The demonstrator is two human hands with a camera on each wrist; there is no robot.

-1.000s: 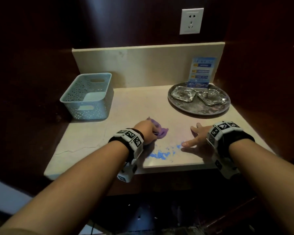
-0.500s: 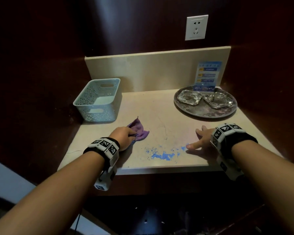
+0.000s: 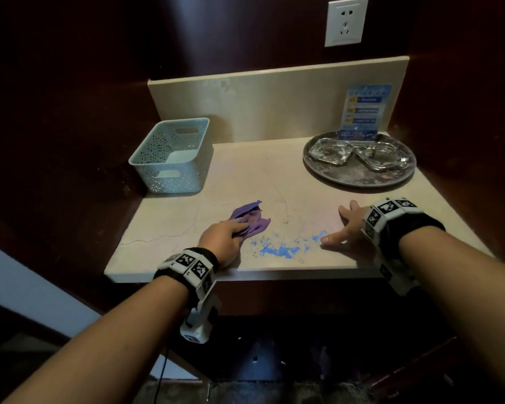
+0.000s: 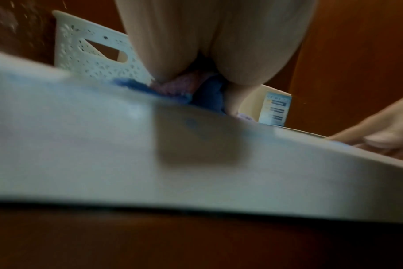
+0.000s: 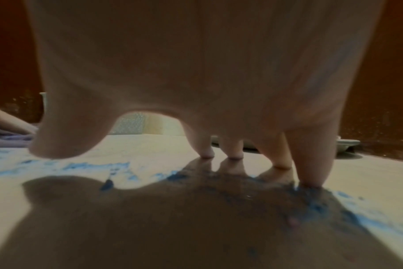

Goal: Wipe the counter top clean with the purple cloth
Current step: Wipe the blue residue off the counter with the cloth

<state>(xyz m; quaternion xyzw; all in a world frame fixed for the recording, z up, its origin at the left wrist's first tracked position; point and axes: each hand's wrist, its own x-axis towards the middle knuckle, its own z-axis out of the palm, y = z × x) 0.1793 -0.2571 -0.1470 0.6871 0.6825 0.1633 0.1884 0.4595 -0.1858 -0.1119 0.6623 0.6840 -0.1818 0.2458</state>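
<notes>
The purple cloth (image 3: 250,217) lies bunched on the beige counter top (image 3: 245,176), just up and left of a patch of blue smears (image 3: 280,249) near the front edge. My left hand (image 3: 241,228) grips the cloth's near end, fingers curled over it. In the left wrist view the cloth (image 4: 179,87) shows crumpled under the palm. My right hand (image 3: 340,225) rests open on the counter to the right of the smears, thumb tip beside them. In the right wrist view its fingertips (image 5: 308,174) press on the surface, with blue smears (image 5: 81,167) around them.
A pale blue perforated basket (image 3: 172,158) stands at the back left. A round metal tray (image 3: 359,176) with glass ashtrays sits at the back right, a blue card (image 3: 363,112) leaning behind it. Dark wooden walls close in on both sides. A cracked line runs across the counter's left front.
My left hand has slid the cloth leftward, from above the blue smears to their upper left. The right hand has stayed in place. The head view has shifted.
</notes>
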